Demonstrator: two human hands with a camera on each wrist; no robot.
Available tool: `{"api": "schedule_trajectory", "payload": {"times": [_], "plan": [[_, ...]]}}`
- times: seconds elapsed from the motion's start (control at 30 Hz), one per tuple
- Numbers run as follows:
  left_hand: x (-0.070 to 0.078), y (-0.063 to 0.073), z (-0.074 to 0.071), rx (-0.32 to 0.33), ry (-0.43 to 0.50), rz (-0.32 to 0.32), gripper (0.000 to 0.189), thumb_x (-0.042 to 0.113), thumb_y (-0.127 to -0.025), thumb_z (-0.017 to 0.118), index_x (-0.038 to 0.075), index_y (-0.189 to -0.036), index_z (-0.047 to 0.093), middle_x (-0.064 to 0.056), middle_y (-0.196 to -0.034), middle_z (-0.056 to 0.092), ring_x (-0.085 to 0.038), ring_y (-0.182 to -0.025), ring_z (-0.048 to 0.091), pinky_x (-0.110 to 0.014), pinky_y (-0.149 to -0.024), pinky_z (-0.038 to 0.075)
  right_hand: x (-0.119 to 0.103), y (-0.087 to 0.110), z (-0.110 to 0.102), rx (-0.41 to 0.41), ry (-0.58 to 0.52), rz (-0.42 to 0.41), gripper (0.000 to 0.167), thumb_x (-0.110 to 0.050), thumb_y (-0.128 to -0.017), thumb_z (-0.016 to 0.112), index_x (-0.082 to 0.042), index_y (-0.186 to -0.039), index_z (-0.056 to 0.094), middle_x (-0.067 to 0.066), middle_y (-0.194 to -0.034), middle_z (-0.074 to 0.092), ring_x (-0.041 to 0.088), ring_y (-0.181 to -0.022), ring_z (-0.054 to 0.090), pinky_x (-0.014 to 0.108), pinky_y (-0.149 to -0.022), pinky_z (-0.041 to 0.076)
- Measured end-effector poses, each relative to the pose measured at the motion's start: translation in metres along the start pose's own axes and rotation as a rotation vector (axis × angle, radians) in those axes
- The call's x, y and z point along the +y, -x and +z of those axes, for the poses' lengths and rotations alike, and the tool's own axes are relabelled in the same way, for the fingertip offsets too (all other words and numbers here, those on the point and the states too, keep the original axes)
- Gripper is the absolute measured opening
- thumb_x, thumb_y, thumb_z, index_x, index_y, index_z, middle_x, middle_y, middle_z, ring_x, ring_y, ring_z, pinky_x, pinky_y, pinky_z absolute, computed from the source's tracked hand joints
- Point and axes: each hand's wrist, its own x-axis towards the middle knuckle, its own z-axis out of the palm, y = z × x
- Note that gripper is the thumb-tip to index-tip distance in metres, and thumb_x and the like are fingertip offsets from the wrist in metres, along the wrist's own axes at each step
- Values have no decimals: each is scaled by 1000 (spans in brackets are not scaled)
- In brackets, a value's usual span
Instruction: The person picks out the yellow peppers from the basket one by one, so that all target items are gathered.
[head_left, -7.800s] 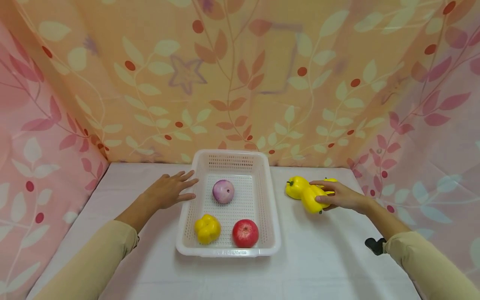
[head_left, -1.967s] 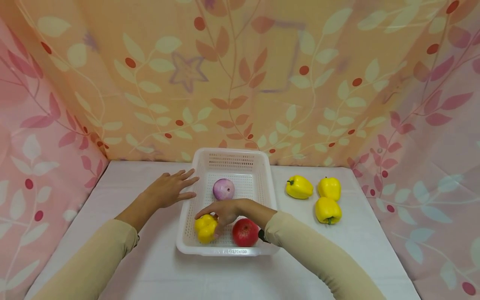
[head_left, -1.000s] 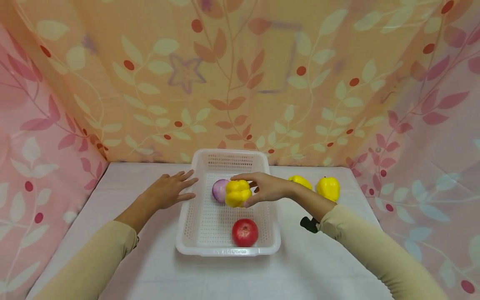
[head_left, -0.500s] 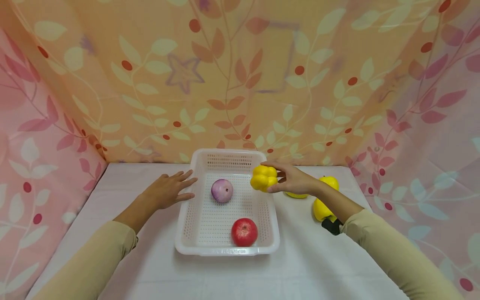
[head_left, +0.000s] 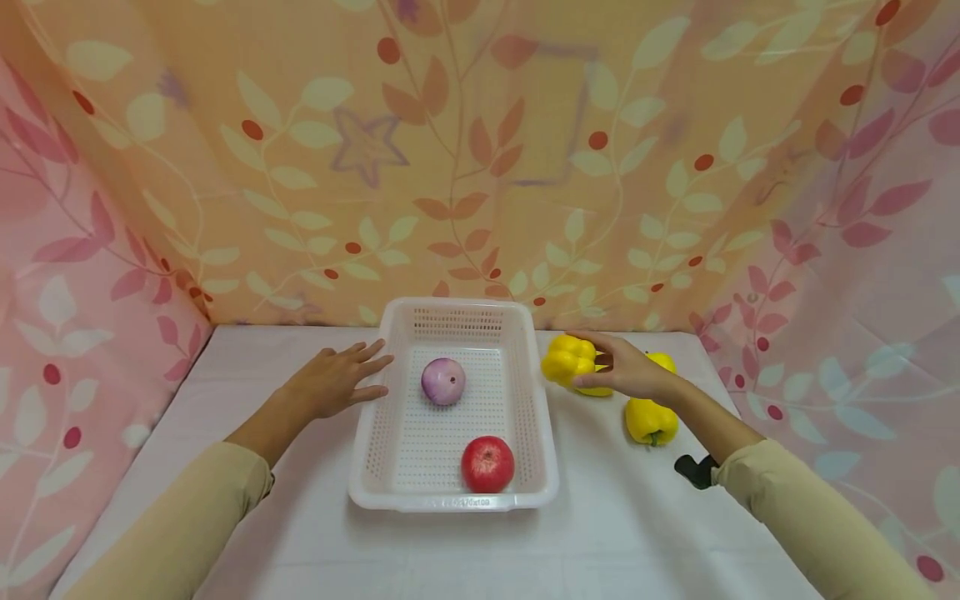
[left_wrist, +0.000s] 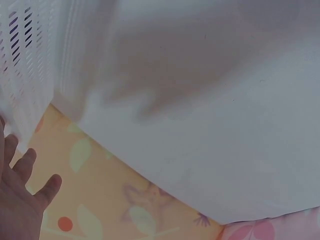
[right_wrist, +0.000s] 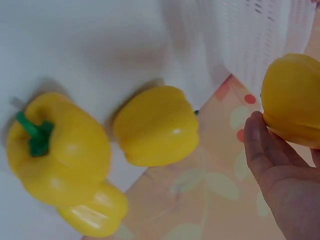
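Observation:
Just right of the basket, my right hand (head_left: 628,367) grips a yellow bell pepper (head_left: 567,360) between thumb and fingers. The right wrist view shows this held pepper (right_wrist: 292,100) raised beside the basket wall. Behind it, partly covered by the hand, lies another yellow bell pepper (right_wrist: 157,127) on the table. Two more stand farther right, a front pepper (head_left: 651,422) and a back pepper (head_left: 663,362) half hidden by the hand. My left hand (head_left: 335,382) spreads its straight fingers at the left rim of the white basket (head_left: 454,502).
Inside the basket are a purple-white onion-like ball (head_left: 443,382) toward the back and a red round fruit (head_left: 487,464) at the front right. A white cloth covers the table (head_left: 600,533). Patterned curtains (head_left: 465,167) enclose the back and sides.
Earlier my right hand let go of a pepper on the table, then took the pepper from the basket's front left. It has carried it up and right, past the right rim. My left hand stays put.

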Motion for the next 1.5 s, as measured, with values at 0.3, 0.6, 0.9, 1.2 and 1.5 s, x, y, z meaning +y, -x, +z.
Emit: {"api": "schedule_trajectory", "payload": {"times": [0.3,0.6,0.9,1.2,1.5], "plan": [[1,1,-2,3,-2,-5,58,43,-99,58,9,-146,51,-18,-153,42,-42,-134,46,-63,-96,43,41,15,9,-1,-8,132,80,-31,-90,75,-9,-154,34,18,-143,49,34,-120,57,45,-99,50],[3,0,-3,4,2,2,56,42,-100,57,9,-145,52,-19,-152,43,-42,-134,47,-62,-95,43,57,24,15,-2,6,197,80,-31,-89,76,-5,-153,34,22,-143,45,37,-120,54,47,-99,50],[2,0,-2,14,12,9,57,41,-99,58,9,-145,51,-19,-152,44,-41,-133,48,-62,-94,44,68,27,22,2,11,248,81,-32,-87,78,-6,-152,36,21,-145,45,32,-118,54,49,-101,48],[3,0,-2,22,8,15,55,40,-100,58,9,-145,52,-19,-151,45,-41,-132,48,-62,-94,44,79,29,29,-17,-7,265,80,-30,-87,78,-6,-152,37,19,-141,48,32,-115,53,51,-101,46],[5,1,-4,9,9,4,55,39,-99,59,8,-145,52,-19,-151,44,-41,-133,48,-62,-94,44,78,28,34,-15,0,273,81,-29,-88,77,-7,-153,35,19,-148,42,41,-131,44,60,-108,37]]}}
